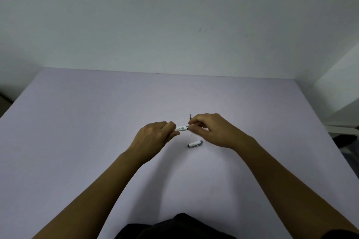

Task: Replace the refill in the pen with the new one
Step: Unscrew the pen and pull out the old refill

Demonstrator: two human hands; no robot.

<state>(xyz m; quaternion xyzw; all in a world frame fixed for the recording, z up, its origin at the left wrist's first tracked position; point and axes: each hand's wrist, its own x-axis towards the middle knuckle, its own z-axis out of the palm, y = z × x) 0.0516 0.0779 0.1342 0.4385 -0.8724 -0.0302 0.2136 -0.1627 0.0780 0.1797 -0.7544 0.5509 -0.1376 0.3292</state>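
Over the middle of the pale lilac tabletop [77,122], both bare forearms reach in from the near edge and the two hands meet just off the surface. Left hand [153,137] is knuckles up, wrist bent slightly, its fingers [171,125] curled tight around the left end of the pen barrel [181,128], so only the right half of that barrel shows. Right hand [211,130] comes in from the right, back of the hand up, thumb and forefinger pinched together at the barrel's right end, where a dark grey collar sits; whether they grip the collar itself or something just inside it I cannot tell. Now the barrel: short, white, lying roughly level between the hands, with small dark printed marks along its side, far too small and blurred to read. Poking up from behind the right hand's fingertips there is a thin dark point [190,117], slim as a refill tip, but what it belongs to is hidden. Just near of the right hand, lying flat on the tabletop, sits a separate white pen cap [195,144] with a grey end, angled slightly, touching neither hand. Dark clothing [174,227] shows at the near edge.
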